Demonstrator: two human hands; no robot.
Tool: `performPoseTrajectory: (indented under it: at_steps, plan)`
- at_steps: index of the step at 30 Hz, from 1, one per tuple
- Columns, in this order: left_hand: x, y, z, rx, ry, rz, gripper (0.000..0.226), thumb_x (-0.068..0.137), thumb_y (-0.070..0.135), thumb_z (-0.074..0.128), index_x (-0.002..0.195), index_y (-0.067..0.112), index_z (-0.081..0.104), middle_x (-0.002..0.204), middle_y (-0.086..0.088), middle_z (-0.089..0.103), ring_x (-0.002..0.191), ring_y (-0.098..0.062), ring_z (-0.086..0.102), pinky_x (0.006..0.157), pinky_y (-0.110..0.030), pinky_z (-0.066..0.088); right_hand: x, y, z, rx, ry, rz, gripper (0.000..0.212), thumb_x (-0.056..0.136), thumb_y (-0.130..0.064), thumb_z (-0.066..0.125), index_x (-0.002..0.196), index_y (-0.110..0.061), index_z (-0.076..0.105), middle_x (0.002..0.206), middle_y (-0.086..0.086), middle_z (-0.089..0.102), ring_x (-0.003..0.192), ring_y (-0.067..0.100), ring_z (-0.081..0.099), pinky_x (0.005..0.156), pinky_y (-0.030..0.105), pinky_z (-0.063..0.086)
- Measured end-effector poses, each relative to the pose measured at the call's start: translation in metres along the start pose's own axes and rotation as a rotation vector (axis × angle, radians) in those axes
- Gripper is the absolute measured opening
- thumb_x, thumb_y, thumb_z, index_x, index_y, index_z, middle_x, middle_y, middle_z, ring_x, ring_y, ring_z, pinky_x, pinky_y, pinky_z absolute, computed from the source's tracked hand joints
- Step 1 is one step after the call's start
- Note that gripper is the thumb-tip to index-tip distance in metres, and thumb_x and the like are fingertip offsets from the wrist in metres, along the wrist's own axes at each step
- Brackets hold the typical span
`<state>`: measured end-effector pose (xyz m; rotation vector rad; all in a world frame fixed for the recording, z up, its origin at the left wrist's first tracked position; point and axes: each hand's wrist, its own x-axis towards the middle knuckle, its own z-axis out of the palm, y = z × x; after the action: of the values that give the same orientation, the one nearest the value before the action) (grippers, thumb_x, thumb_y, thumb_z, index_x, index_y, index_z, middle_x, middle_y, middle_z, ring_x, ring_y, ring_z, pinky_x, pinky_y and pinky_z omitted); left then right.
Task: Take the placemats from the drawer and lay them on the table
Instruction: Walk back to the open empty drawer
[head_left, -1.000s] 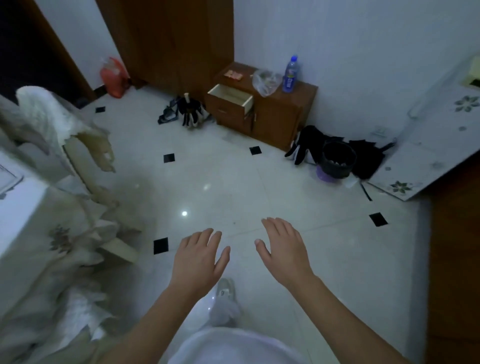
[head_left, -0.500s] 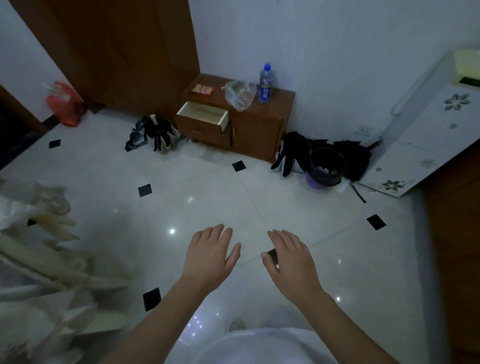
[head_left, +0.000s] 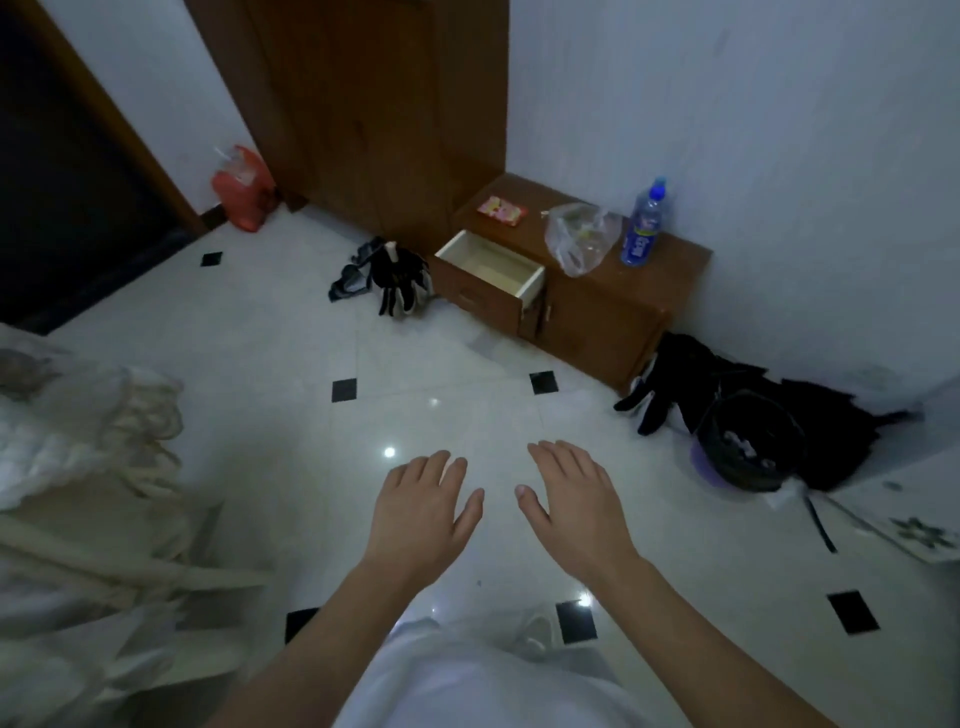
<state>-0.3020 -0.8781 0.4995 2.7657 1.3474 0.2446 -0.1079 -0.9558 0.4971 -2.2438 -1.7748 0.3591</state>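
A low brown wooden cabinet (head_left: 597, 312) stands against the far wall. Its left drawer (head_left: 491, 265) is pulled out; the pale inside looks bare and I see no placemats. My left hand (head_left: 421, 512) and my right hand (head_left: 574, 499) hover side by side over the white tiled floor, palms down, fingers spread, holding nothing. Both are well short of the drawer. At the left edge hangs a white lacy cloth (head_left: 78, 499), which seems to cover the table.
On the cabinet lie a pink packet (head_left: 501, 210), a clear plastic bag (head_left: 582, 236) and a blue-capped bottle (head_left: 644, 226). Dark shoes (head_left: 395, 283) sit left of it; black clothes and a dark bin (head_left: 748, 447) right. A red bag (head_left: 241, 187) leans by the doorway.
The view has swung right and moved closer to the cabinet; the cloth-covered table slid towards the left edge. Both hands stay empty and spread in front of me.
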Motion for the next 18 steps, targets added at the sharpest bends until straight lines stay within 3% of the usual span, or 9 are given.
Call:
performPoseTrajectory:
  at_steps: [9,18]
  plan:
    - [0.087,-0.069,0.002,0.031,0.002,-0.169,0.051,0.097,0.050,0.037,0.119,0.015,0.067,0.119,-0.006,0.069,0.102,-0.026,0.067,0.086,-0.040,0.052,0.159,-0.022,-0.002,-0.023,-0.046,-0.152,0.059,0.096,-0.050,0.034,0.143,-0.016,0.048,0.144,0.002,0.052,0.135,0.023,0.043,0.110,0.039,0.035]
    - [0.232,-0.150,0.011,0.058,-0.027,-0.016,0.050,0.096,0.050,0.037,0.119,0.016,0.066,0.119,-0.005,0.068,0.100,-0.026,0.066,0.084,-0.040,0.052,0.261,-0.026,0.013,-0.024,-0.038,0.007,0.063,0.095,-0.053,0.027,0.143,-0.017,0.049,0.144,0.002,0.053,0.135,0.023,0.045,0.110,0.039,0.035]
